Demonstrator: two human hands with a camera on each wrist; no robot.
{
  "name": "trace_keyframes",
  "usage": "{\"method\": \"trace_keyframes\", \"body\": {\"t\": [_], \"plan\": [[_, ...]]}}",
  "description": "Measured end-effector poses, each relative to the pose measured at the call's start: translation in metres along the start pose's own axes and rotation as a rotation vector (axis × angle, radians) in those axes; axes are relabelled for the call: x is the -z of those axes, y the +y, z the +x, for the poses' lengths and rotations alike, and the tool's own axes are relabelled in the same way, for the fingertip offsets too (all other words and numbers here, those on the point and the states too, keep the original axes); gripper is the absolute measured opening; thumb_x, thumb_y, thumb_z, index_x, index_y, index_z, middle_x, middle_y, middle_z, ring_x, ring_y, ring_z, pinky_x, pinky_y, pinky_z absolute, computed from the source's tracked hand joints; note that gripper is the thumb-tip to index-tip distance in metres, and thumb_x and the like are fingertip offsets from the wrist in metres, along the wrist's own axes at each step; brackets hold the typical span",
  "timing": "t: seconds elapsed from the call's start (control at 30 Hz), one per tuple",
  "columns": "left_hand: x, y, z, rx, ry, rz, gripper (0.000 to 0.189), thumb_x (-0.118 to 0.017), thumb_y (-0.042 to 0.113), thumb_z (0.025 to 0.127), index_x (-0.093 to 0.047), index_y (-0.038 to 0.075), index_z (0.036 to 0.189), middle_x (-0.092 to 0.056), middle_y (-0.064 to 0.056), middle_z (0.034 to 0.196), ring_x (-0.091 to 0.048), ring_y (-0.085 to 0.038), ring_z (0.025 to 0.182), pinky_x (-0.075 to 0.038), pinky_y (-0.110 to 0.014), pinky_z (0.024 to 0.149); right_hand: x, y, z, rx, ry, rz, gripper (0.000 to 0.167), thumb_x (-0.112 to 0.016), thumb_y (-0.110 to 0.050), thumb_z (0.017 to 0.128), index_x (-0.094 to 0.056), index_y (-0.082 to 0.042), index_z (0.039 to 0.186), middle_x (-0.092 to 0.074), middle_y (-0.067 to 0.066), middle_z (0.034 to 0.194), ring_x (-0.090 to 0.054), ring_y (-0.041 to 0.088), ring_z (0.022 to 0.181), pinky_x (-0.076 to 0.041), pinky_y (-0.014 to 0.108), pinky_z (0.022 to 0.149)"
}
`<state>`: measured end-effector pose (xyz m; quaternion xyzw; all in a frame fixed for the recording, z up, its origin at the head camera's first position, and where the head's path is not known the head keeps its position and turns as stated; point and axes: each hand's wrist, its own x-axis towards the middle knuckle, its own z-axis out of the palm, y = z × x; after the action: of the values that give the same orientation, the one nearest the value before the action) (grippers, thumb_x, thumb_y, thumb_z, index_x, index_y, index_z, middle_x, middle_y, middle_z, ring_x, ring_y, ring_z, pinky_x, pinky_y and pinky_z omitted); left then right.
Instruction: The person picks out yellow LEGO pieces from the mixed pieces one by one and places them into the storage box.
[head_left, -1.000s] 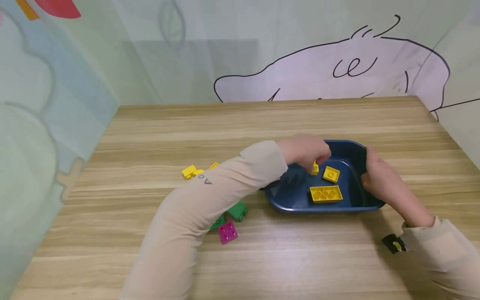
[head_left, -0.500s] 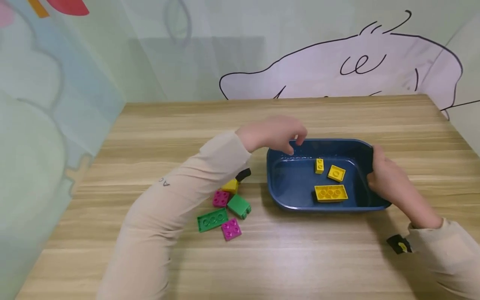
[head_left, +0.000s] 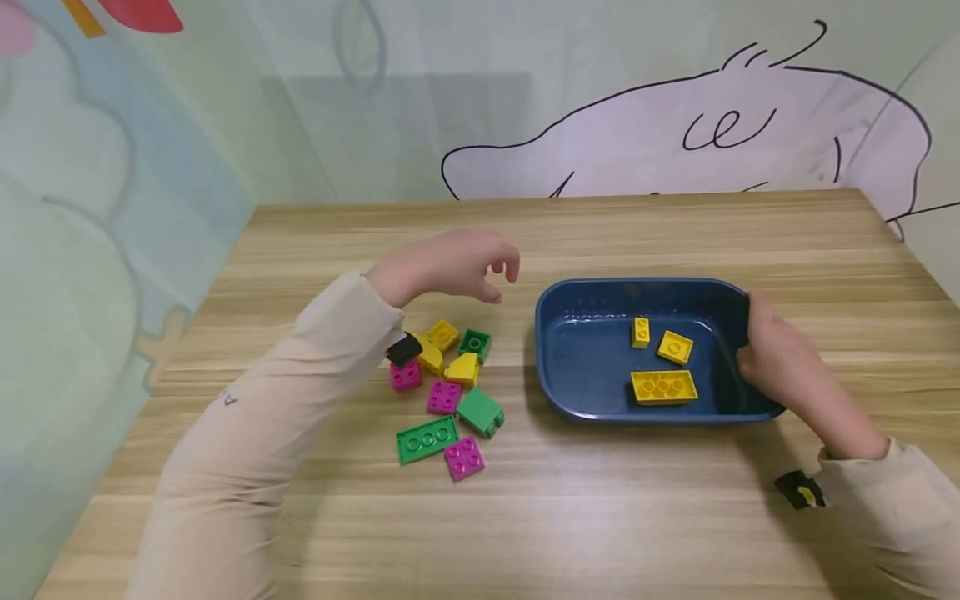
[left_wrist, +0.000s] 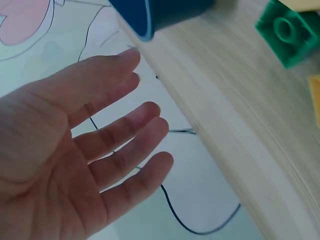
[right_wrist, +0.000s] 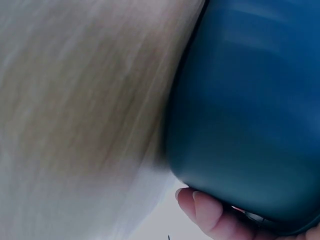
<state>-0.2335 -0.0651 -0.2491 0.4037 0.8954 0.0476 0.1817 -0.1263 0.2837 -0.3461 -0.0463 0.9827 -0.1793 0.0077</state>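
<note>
My left hand [head_left: 457, 262] hovers above the table behind a loose group of toy building bricks, its fingers relaxed and holding nothing. In the left wrist view the palm and spread fingers [left_wrist: 132, 127] face the camera. My right hand [head_left: 776, 367] grips the right end of a dark blue basin [head_left: 577, 415], thumb over the rim. The right wrist view shows its fingertips [right_wrist: 207, 210] against the basin wall. Inside lie a small yellow brick [head_left: 641, 332], a square yellow brick [head_left: 675, 347] and a long yellow brick [head_left: 664, 387].
Left of the basin lie a long green brick [head_left: 427, 439], a green brick [head_left: 481, 412], a dark green brick [head_left: 475, 344], a magenta brick [head_left: 464, 457] and several other yellow and magenta ones. A wall with drawings rises behind the wooden table [head_left: 600, 517].
My left hand has let go of the small yellow brick in the basin and moved left, out over the table. The right hand stays on the basin's rim.
</note>
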Motion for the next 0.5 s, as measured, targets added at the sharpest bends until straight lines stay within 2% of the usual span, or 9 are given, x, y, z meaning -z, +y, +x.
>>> {"method": "trace_keyframes", "body": {"t": [0.23, 0.3, 0.5], "plan": [[-0.003, -0.016, -0.027, -0.001, 0.070, -0.045, 0.021, -0.070, 0.009, 0.082, -0.062, 0.005, 0.101, -0.060, -0.010, 0.104, -0.053, -0.027, 0.098, -0.045, -0.037, 0.086, 0.002, 0.003, -0.001, -0.018, -0.007, 0.002, 0.069, -0.049, 0.007, 0.073, -0.012, 0.025, 0.128, -0.045, 0.049, 0.096, -0.052, 0.048, 0.072, -0.042, 0.060, 0.065], [-0.004, -0.021, -0.034, 0.004, 0.073, -0.044, 0.020, -0.069, 0.008, 0.082, -0.062, 0.005, 0.100, -0.060, -0.010, 0.104, -0.054, -0.029, 0.097, -0.045, -0.038, 0.086, 0.002, 0.003, -0.001, -0.015, -0.004, -0.002, 0.068, -0.049, 0.006, 0.072, -0.013, 0.024, 0.127, -0.045, 0.049, 0.096, -0.053, 0.050, 0.075, -0.042, 0.061, 0.065], [-0.011, -0.038, -0.056, 0.074, 0.043, -0.049, 0.020, -0.068, 0.008, 0.083, -0.062, 0.005, 0.102, -0.060, -0.012, 0.106, -0.056, -0.031, 0.097, -0.046, -0.042, 0.086, -0.001, 0.001, -0.001, 0.006, 0.011, -0.014, 0.067, -0.048, 0.005, 0.071, -0.014, 0.024, 0.127, -0.044, 0.051, 0.101, -0.052, 0.055, 0.082, -0.041, 0.062, 0.068]]}}
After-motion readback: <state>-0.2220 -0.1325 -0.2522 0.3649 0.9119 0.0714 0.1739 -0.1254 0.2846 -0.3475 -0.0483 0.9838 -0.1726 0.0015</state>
